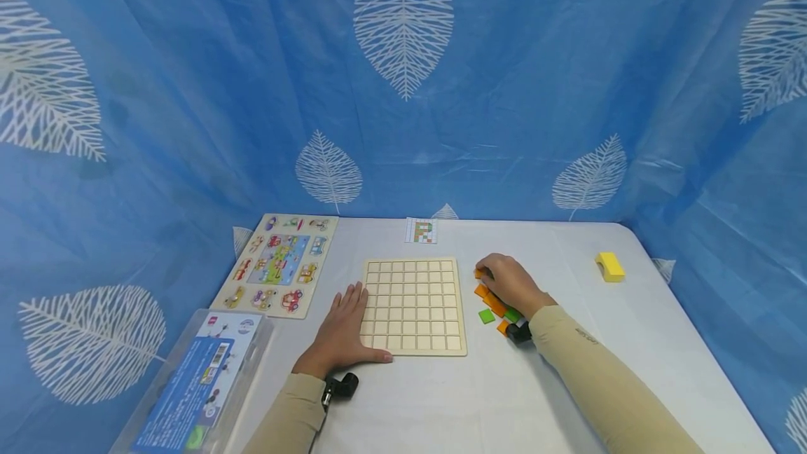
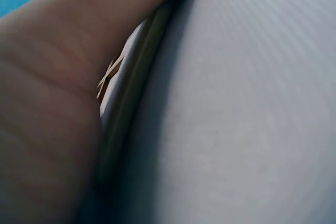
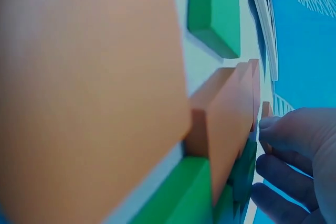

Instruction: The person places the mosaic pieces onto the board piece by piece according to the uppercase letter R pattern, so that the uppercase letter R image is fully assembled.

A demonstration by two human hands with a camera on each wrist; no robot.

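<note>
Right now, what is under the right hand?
Orange tiles and green tiles show beside the right hand, which pinches another orange tile. In the head view, the hand hides whatever lies directly beneath it.

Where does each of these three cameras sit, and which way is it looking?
Head: worn on the person's head, facing forward and down at the white table and gridded board; the left hand, right hand and sleeves show.
Left wrist: on that wrist, looking along what seems the board's edge; part of the left hand shows, blurred.
Right wrist: on that wrist, looking across orange tiles and green tiles; the right hand's fingers show, pinching an orange tile.
Shared: head and right wrist views both show the right hand and tiles.
</note>
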